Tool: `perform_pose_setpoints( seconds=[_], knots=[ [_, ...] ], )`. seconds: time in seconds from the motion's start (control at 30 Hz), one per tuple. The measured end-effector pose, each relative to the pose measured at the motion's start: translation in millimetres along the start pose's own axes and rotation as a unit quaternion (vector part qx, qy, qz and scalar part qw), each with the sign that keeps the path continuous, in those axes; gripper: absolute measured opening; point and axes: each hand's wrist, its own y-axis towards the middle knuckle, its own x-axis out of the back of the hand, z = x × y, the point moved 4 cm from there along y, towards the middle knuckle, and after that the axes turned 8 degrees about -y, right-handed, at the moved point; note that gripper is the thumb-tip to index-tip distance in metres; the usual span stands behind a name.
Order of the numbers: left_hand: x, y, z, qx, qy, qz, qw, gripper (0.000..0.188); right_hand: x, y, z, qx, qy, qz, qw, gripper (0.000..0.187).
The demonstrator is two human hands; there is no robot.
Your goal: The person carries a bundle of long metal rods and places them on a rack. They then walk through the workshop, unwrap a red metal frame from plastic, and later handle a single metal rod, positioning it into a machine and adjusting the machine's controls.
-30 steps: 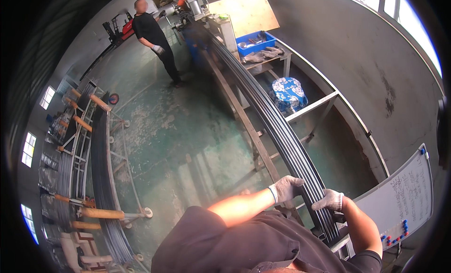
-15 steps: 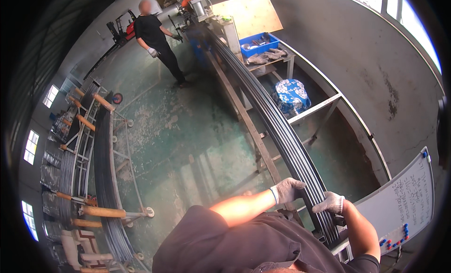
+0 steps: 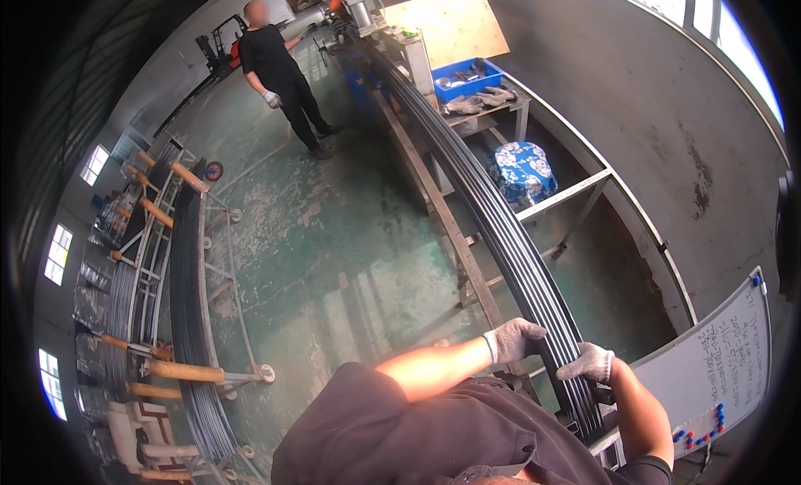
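A bundle of long dark strips (image 3: 526, 276) with shiny edges runs side by side from the machine at the far end down to me. On its left edge lies my left hand (image 3: 515, 341), in a grey-white knit glove, fingers closed against the strips. Opposite it, my right hand (image 3: 586, 363), gloved alike, grips the right edge with its fingers bent over the top. The undersides of the strips and my fingertips below them are hidden.
A machine (image 3: 359, 18) stands at the far end, with a co-worker (image 3: 279, 72) beside it. To the right are a blue bin (image 3: 457, 78), a flower-covered stool (image 3: 523, 172) and a whiteboard (image 3: 717, 360). Along the left stands a roller rack (image 3: 185, 371) of strips.
Both my hands keep their places on the strips. The co-worker's far arm has lifted toward the machine. The view has shifted slightly.
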Motion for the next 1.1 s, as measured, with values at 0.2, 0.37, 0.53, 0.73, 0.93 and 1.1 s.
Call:
perform_pose_setpoints(
  seconds=[0.2, 0.37, 0.53, 0.73, 0.93, 1.1],
  knots=[
    [1.5, -0.7, 2.8, 0.009, 0.013, 0.0, 1.0, 0.058, -0.5, 1.7, -2.4, -0.002, 0.003, 0.002, 1.0, 0.059],
    [8.6, 0.5, 4.7, 0.013, 0.012, -0.006, 1.0, 0.059, -0.3, 3.2, -4.7, -0.003, -0.002, 0.01, 1.0, 0.067],
    [-4.2, 3.9, 8.7, 0.066, -0.004, 0.014, 0.998, 0.06, 2.7, -1.5, -4.7, -0.027, -0.036, 0.007, 0.999, 0.066],
    [2.0, -6.0, 13.7, 0.111, 0.047, -0.029, 0.992, 0.052, -2.9, -3.0, 1.6, -0.006, 0.033, 0.018, 0.999, 0.056],
    [-5.4, -11.5, 19.6, 0.103, 0.054, -0.048, 0.992, 0.048, -3.7, -5.3, 1.1, -0.009, 0.009, -0.011, 1.0, 0.05],
    [-12.6, -11.8, 23.3, 0.039, 0.047, 0.005, 0.998, 0.064, -3.6, -27.3, 30.0, -0.042, -0.043, -0.04, 0.997, 0.058]
  ],
)
